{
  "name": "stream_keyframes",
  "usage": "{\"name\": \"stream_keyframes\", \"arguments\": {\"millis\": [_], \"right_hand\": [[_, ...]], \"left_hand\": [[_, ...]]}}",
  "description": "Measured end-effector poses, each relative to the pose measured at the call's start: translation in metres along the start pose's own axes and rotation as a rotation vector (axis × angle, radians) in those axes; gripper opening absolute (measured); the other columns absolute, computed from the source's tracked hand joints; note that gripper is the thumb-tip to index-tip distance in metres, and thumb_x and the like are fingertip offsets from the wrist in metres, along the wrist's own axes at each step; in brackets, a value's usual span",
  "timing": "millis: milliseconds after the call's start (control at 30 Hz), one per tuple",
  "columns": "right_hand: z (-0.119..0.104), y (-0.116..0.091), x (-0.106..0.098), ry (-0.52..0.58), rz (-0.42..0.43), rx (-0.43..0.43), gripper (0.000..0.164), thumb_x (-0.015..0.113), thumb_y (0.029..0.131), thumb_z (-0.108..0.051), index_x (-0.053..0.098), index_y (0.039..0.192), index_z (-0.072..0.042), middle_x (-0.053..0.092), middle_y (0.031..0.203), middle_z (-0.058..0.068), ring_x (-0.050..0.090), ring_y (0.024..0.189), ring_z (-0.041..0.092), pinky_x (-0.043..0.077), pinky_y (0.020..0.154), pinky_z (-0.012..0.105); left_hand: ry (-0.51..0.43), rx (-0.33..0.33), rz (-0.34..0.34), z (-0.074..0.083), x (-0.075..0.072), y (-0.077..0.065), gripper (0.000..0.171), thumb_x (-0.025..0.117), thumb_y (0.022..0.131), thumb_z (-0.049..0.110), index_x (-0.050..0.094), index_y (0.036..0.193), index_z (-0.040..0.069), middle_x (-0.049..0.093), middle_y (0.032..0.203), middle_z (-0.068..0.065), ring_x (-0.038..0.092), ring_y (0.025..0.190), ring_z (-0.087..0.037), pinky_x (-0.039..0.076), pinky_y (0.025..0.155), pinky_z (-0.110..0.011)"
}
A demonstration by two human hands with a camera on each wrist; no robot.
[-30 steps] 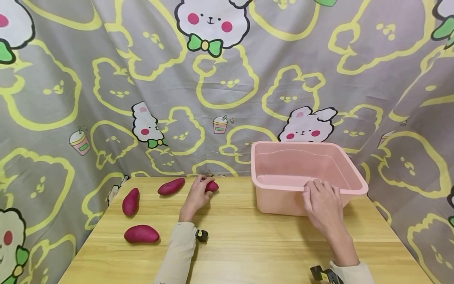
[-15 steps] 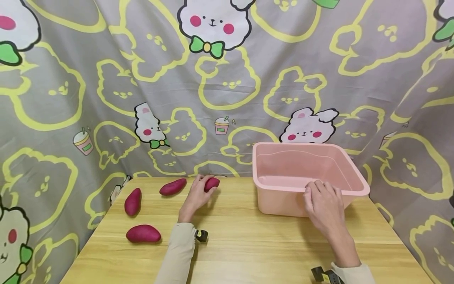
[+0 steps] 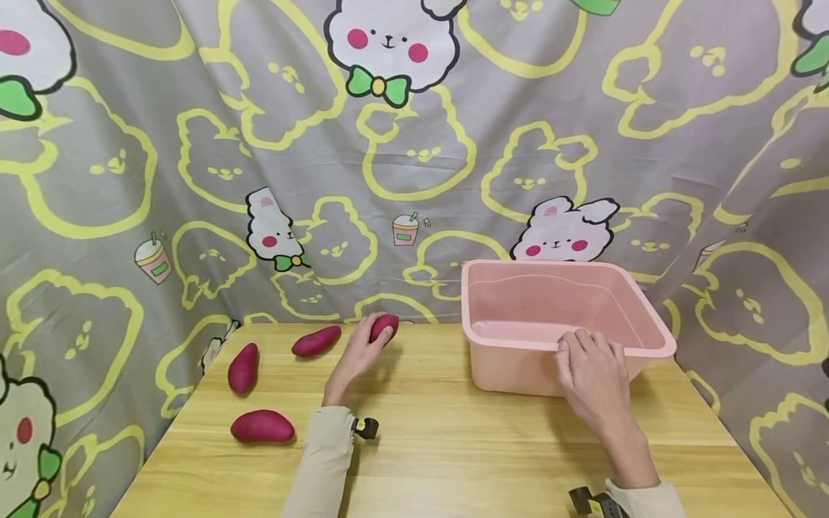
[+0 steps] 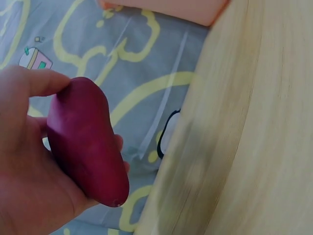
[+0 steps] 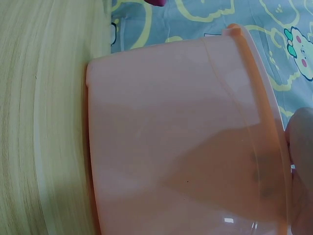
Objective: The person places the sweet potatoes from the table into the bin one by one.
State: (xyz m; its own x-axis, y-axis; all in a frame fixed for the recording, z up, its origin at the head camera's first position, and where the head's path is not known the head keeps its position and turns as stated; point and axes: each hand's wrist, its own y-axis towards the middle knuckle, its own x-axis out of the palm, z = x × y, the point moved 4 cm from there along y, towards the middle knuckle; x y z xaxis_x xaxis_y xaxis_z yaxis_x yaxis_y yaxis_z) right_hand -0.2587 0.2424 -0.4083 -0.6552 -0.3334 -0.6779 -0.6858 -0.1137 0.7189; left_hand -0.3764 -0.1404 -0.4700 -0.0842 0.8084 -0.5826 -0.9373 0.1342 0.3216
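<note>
My left hand (image 3: pixel 363 349) grips a purple sweet potato (image 4: pixel 88 142) near the table's far edge, thumb on one side and fingertips showing past the other. In the left wrist view the sweet potato appears raised beside the tabletop. My right hand (image 3: pixel 591 370) holds the near rim of a pink plastic bin (image 3: pixel 518 367), fingers hooked over it into the inside. The part of the bin's floor that shows is bare; its near side is hidden by the wall. In the right wrist view the bin's outer wall (image 5: pixel 171 137) fills the middle, with part of my hand at the right edge.
Three more sweet potatoes lie left of my left hand: one at the back (image 3: pixel 316 341), one at the left (image 3: pixel 242 368) and one nearer me (image 3: pixel 262 426). A patterned grey curtain (image 3: pixel 427 180) hangs behind the wooden table (image 3: pixel 453 453).
My left hand has closed around the sweet potato and lifted it slightly off the table. The right hand stays on the bin's rim. The head view shifted a little.
</note>
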Motion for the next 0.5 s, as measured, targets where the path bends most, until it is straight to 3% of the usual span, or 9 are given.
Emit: {"name": "stream_keyframes", "arguments": {"millis": [233,500], "right_hand": [[0.0,-0.001,0.001,-0.005,0.002,-0.003,0.021,0.038,0.095,-0.021,0.052,0.082,-0.011,0.054,0.082,0.006,0.048,0.082,0.032,0.033,0.078,0.049],[0.001,-0.001,0.001,-0.007,0.006,-0.008,0.022,0.038,0.095,-0.022,0.052,0.082,-0.011,0.055,0.083,0.007,0.048,0.083,0.032,0.033,0.078,0.05]], "left_hand": [[-0.035,-0.002,0.012,0.002,-0.004,-0.001,0.047,0.057,0.086,0.012,0.051,0.132,0.015,0.052,0.115,-0.014,0.055,0.094,-0.03,0.047,0.077,-0.045],[-0.077,0.038,0.05,0.014,-0.011,-0.001,0.049,0.057,0.087,0.012,0.047,0.135,0.015,0.049,0.127,-0.012,0.054,0.1,-0.03,0.047,0.079,-0.045]]}}
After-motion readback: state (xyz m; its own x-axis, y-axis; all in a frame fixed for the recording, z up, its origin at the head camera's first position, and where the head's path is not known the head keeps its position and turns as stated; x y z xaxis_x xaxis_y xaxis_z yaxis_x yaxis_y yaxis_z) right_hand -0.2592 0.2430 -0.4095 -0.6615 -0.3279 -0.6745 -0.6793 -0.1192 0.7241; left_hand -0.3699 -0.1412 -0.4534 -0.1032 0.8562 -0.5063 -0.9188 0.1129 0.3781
